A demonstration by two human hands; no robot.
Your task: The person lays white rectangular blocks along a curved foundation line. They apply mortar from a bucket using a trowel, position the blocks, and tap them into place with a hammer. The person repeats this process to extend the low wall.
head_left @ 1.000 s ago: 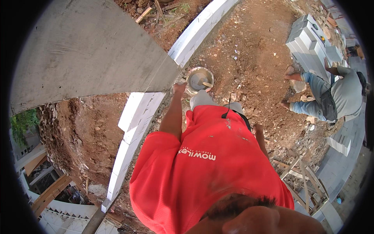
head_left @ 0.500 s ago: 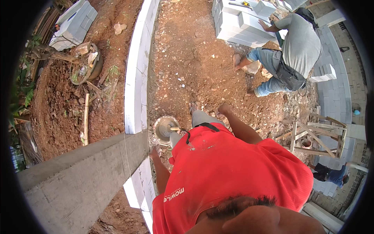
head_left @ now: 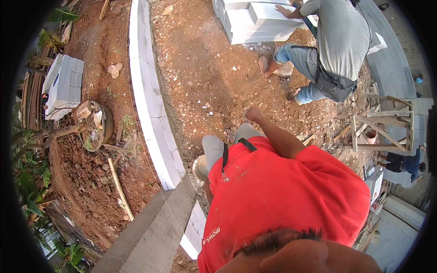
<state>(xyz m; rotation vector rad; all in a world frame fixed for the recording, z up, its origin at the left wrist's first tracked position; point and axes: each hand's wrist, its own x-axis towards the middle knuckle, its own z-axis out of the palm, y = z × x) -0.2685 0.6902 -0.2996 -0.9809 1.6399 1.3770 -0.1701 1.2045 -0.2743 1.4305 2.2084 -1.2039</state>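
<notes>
My right hand (head_left: 253,113) is in front of my red shirt, near my right knee, above the reddish soil. Its fingers look curled closed, with nothing seen in them. Of my left arm (head_left: 208,191), only a strip of skin shows at the left edge of the shirt, and the fingers of that hand are hidden. Close to it, a round mortar bucket (head_left: 199,168) is partly covered by my left knee. Left of the bucket runs a low wall of white blocks (head_left: 152,98), which meets a grey concrete beam (head_left: 150,227).
Ahead on the right, a co-worker (head_left: 339,45) leans over a stack of white blocks (head_left: 259,27), one hand on it. A wooden trestle (head_left: 382,125) stands at right, near another person (head_left: 405,164). Beyond the wall are a block pile (head_left: 66,84) and timber plank (head_left: 120,189).
My view has turned and shifted. My left hand, seen below the bucket before, is now mostly behind my body. My knees have come up and now hide part of the bucket.
</notes>
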